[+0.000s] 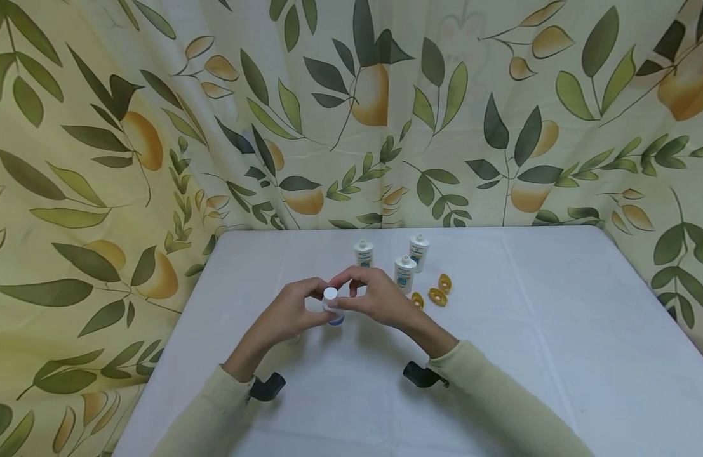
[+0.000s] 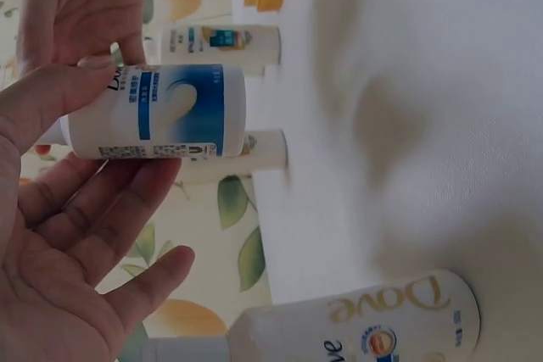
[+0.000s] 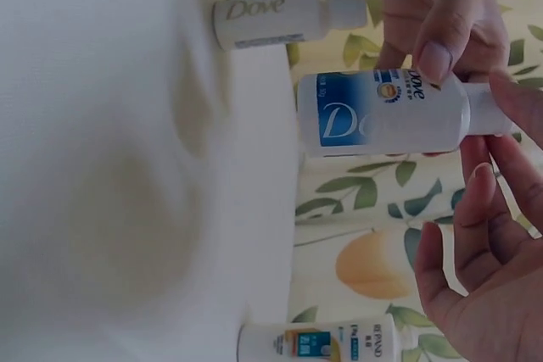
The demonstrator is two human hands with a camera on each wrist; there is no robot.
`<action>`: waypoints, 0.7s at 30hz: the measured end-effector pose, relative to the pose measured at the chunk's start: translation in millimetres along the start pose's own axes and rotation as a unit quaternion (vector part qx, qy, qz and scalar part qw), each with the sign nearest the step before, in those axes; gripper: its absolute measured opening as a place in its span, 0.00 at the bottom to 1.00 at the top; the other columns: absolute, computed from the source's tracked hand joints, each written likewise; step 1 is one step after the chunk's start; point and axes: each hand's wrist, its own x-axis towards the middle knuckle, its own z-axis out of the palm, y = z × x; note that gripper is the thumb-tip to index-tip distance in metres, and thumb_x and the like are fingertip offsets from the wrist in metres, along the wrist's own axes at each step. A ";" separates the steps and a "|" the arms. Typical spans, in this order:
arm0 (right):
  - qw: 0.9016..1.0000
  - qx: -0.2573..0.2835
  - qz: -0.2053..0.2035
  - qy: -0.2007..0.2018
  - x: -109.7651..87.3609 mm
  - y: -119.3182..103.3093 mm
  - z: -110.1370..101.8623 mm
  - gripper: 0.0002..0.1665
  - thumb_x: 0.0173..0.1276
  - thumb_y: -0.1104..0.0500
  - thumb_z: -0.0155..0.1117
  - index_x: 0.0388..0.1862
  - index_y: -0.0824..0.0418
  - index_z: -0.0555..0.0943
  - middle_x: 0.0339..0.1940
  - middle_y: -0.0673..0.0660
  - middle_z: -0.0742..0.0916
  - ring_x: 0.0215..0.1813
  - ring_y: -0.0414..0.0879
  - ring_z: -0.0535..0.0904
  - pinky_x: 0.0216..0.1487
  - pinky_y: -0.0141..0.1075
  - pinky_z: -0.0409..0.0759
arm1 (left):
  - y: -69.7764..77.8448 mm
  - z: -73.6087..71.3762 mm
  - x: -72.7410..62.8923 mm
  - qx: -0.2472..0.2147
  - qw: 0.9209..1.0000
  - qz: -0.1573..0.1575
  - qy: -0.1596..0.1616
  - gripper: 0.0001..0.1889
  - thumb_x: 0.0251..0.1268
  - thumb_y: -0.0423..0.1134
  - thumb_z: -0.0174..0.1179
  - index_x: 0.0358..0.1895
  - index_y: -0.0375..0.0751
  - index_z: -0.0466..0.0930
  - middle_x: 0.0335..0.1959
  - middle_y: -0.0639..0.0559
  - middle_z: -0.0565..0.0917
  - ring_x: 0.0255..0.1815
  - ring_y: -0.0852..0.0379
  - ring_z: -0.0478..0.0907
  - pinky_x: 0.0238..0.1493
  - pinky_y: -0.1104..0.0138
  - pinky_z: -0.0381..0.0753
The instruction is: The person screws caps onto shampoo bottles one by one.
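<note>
Small white plastic Dove bottle [image 3: 382, 120] with blue-printed lower label, topped by white cylindrical cap [image 1: 330, 293], held roughly upright above white-covered table [image 1: 557, 330]

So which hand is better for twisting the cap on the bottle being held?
Probably the right hand: its thumb and fingers are at the cap, while the left hand steadies the bottle by its body.

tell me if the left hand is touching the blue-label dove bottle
Touching. The right wrist view shows the left hand with its thumb laid against the side of the blue-label Dove bottle.
</note>
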 end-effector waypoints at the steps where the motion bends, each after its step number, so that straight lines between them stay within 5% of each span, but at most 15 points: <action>1: 1.000 -0.002 0.001 -0.002 0.5 0.3 0.6 0.15 0.61 0.50 0.78 0.47 0.46 0.87 0.47 0.43 0.87 0.41 0.47 0.76 0.34 0.33 0.73 | -1.3 -0.7 -0.1 0.003 1.000 0.000 -0.001 0.18 0.55 0.39 0.77 0.48 0.49 0.83 0.43 0.62 0.85 0.51 0.56 0.80 0.60 0.45 0.79; 21: 1.000 -0.002 0.002 -0.019 12.1 8.6 26.2 0.15 0.62 0.52 0.78 0.48 0.47 0.87 0.46 0.42 0.88 0.41 0.45 0.77 0.38 0.37 0.77 | -27.5 -12.2 -14.4 0.010 1.000 -0.002 -0.001 0.17 0.54 0.41 0.78 0.47 0.51 0.85 0.43 0.63 0.86 0.49 0.57 0.81 0.58 0.44 0.80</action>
